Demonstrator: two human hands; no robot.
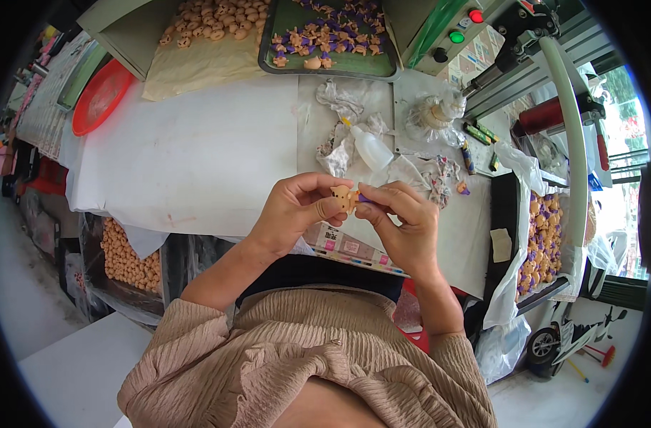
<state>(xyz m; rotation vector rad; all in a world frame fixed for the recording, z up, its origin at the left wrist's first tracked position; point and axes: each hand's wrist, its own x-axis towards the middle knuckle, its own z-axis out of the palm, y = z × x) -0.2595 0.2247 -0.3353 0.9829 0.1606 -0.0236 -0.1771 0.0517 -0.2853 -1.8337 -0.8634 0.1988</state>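
Tan and purple, the small figure (341,198) is held just over the near edge of your white-covered table (190,150), its head pinched in your left hand (288,214), its purple part in your right (409,222), fingertips closed on both. A scooter (571,342) stands on the floor to the right. A crate (91,250) at left holds tan heads; a lined black box (504,207) at right, tan-and-purple figures. Farther across, a green tray (368,64) bears more, beside heads on brown paper (186,82).
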